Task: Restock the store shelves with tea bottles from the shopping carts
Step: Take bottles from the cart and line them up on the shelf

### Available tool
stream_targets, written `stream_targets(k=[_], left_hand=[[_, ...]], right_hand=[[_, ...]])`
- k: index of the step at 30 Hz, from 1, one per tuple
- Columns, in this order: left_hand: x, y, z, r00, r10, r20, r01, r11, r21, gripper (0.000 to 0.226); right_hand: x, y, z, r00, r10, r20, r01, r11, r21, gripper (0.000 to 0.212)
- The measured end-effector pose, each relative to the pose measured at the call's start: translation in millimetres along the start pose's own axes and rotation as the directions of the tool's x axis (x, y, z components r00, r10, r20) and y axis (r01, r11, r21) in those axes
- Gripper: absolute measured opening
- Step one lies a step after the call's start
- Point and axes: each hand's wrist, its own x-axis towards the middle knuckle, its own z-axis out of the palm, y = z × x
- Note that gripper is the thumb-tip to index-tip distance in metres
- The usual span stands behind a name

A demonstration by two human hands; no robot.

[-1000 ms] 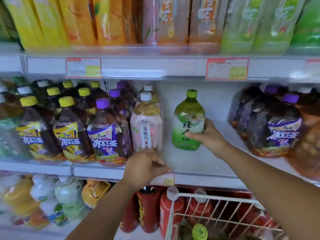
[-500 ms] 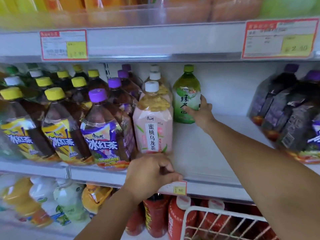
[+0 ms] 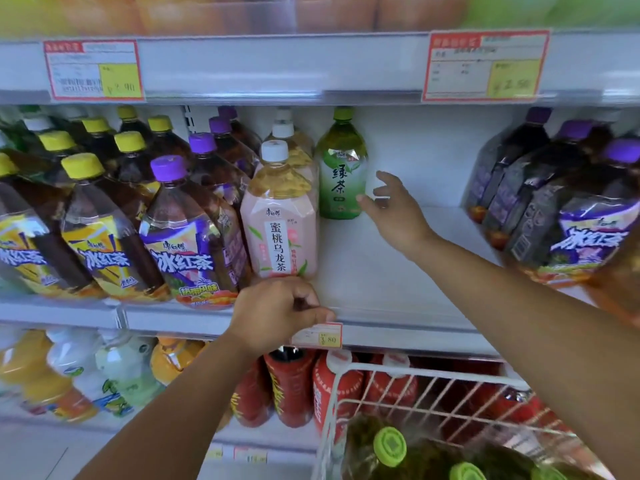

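The green tea bottle (image 3: 343, 168) stands upright just left of the right hand (image 3: 394, 209), fingers apart. Left hand (image 3: 277, 310) curls closed on the shelf (image 3: 398, 299) edge.

The middle shelf (image 3: 391, 278) is a white board with a pale front rail. At its left stand rows of dark iced-tea bottles, some with yellow caps (image 3: 83, 223) and some with purple caps (image 3: 180, 233). Just beside them stands a row of pink peach oolong bottles (image 3: 280, 216), and at the back a single green tea bottle (image 3: 343, 168) stands upright. A bare stretch follows, then shrink-wrapped packs of purple-capped bottles (image 3: 554, 202) at the right. A small price tag (image 3: 322, 336) hangs on the rail.
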Motion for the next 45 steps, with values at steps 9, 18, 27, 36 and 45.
stream_targets(k=[9, 18, 27, 36, 45], left_hand=[[-34, 43, 0, 0.97, 0.15, -0.192, -0.166, 0.984, -0.067, 0.044], [-105, 82, 41, 0.858, 0.29, 0.425, -0.291, 0.955, -0.064, 0.057], [-112, 84, 49, 0.915, 0.291, 0.278, -0.297, 0.955, -0.02, 0.061], [-85, 125, 9, 0.824, 0.333, 0.459, 0.06, 0.754, -0.654, 0.092], [-55, 137, -19, 0.973, 0.215, 0.088, -0.034, 0.504, -0.863, 0.061]], right_hand=[[-199, -2, -128, 0.893, 0.031, 0.449, 0.083, 0.969, -0.231, 0.018], [-274, 39, -97, 0.731, 0.311, 0.608, 0.174, 0.777, -0.606, 0.052], [-277, 37, -104, 0.861, 0.192, 0.471, 0.026, 0.909, -0.417, 0.024], [-229, -60, -162, 0.878, -0.089, 0.47, 0.103, 0.995, -0.003, 0.02], [-218, -59, -152, 0.943, -0.028, 0.333, -0.057, 0.969, 0.242, 0.098]])
